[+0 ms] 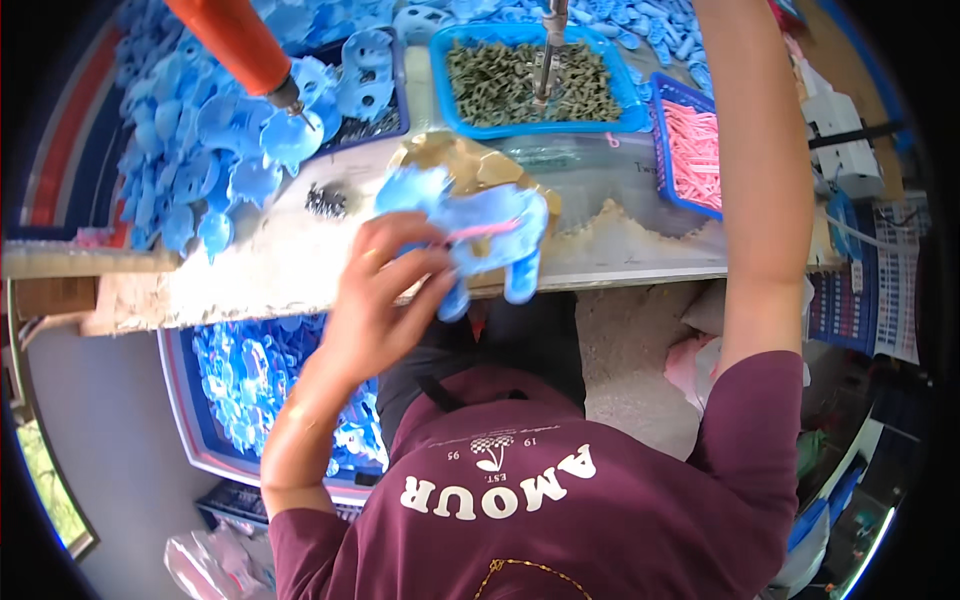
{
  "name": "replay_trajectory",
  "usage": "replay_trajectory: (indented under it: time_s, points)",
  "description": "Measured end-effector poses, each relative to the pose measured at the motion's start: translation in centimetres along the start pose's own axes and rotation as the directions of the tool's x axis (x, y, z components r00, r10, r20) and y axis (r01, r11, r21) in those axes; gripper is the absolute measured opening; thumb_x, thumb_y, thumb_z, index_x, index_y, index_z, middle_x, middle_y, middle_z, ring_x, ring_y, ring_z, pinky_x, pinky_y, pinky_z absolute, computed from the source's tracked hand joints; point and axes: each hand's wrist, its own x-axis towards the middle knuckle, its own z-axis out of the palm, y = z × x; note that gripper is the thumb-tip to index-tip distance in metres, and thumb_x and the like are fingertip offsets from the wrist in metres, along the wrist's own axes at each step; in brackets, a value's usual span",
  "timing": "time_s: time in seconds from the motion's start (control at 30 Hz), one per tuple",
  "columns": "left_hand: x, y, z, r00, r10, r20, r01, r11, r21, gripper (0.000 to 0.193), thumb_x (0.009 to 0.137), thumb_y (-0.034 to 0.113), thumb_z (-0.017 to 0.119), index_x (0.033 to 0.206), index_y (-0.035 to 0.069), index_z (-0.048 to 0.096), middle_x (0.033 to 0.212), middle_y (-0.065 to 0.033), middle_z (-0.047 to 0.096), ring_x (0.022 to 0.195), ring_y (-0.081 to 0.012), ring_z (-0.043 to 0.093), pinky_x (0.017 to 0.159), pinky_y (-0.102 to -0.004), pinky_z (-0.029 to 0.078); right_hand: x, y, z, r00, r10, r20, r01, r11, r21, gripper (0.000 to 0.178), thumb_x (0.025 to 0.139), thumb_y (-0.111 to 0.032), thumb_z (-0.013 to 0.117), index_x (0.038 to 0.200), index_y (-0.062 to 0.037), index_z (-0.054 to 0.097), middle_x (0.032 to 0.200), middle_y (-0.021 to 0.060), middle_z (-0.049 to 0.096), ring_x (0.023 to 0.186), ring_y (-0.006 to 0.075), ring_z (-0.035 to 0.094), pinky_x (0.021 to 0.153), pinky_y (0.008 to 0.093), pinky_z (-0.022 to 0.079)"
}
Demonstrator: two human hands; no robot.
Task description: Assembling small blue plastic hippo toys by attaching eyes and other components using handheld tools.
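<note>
My left hand (385, 275) grips the left side of a light blue moulded plastic part (495, 235), held over the front edge of the workbench. A pink strip (485, 230) lies across the part. Motion blurs both the part and my fingertips. Beneath it, on the bench, rests a crumpled gold-brown piece (455, 160), partly covered. My right arm reaches up along the right side, past the basket of pink strips (690, 155); its hand is beyond the top edge of the picture.
An orange power screwdriver (235, 45) points down at upper left, near heaped blue parts (200, 150). A metal shaft (548, 60) stands over a blue tray (540, 130) of small dark-green pieces. Black screws (325, 200) lie on the bench (250, 275). Below left is a bin (180, 400) of blue parts.
</note>
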Motion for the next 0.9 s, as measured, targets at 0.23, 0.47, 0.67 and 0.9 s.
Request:
replay_trajectory:
  time_s: [0.23, 0.47, 0.67, 0.9]
  points:
    - [-6.6, 4.1, -16.7, 0.682, -0.605, 0.412, 0.582, 0.789, 0.195, 0.018, 0.078, 0.013, 0.073, 0.090, 0.000, 0.070, 0.094, -0.0144, 0.069, 0.094, -0.0330, 0.064, 0.088, -0.0406, 0.049, -4.5, 20.3, -17.9, 0.924, 0.295, -0.244, -0.382, 0.752, -0.537, 0.034, 0.097, -0.030, 0.064, 0.111, 0.0018, 0.068, 0.090, 0.0104, 0.071, 0.079, 0.0217, 0.070, 0.072, 0.0346, 0.057]
    - [-13.4, 3.2, -16.3, 0.598, -0.801, -0.025, 0.616, 0.439, 0.655, 0.054, 0.088, 0.026, 0.072, 0.135, 0.002, 0.058, 0.120, -0.0212, 0.066, 0.113, -0.0383, 0.061, 0.097, -0.0468, 0.048, -9.1, 31.3, -22.8, 0.949, 0.283, -0.137, -0.200, 0.207, -0.958, 0.034, 0.092, -0.029, 0.068, 0.121, -0.0109, 0.069, 0.117, 0.0162, 0.071, 0.107, 0.0335, 0.068, 0.092, 0.0446, 0.054]
    - [-8.0, 2.8, -12.9, 0.677, -0.731, 0.090, 0.554, 0.586, 0.592, 0.045, 0.094, 0.024, 0.066, 0.133, 0.004, 0.059, 0.121, -0.0194, 0.067, 0.114, -0.0396, 0.060, 0.099, -0.0461, 0.046, -8.1, 30.8, -20.1, 0.855, 0.497, -0.147, -0.286, 0.216, -0.934, 0.019, 0.088, -0.029, 0.071, 0.099, -0.0145, 0.071, 0.102, 0.0108, 0.072, 0.092, 0.0332, 0.069, 0.079, 0.0496, 0.056]
    - [-0.6, 1.4, -7.2, 0.920, -0.264, 0.289, 0.126, 0.899, 0.419, 0.032, 0.088, 0.015, 0.072, 0.118, 0.005, 0.067, 0.117, -0.0133, 0.069, 0.108, -0.0341, 0.064, 0.092, -0.0440, 0.051, -10.8, 21.7, -18.5, 0.952, 0.262, -0.157, -0.203, 0.155, -0.967, 0.015, 0.082, -0.016, 0.072, 0.092, -0.0059, 0.069, 0.098, 0.0103, 0.070, 0.083, 0.0273, 0.069, 0.075, 0.0392, 0.054]
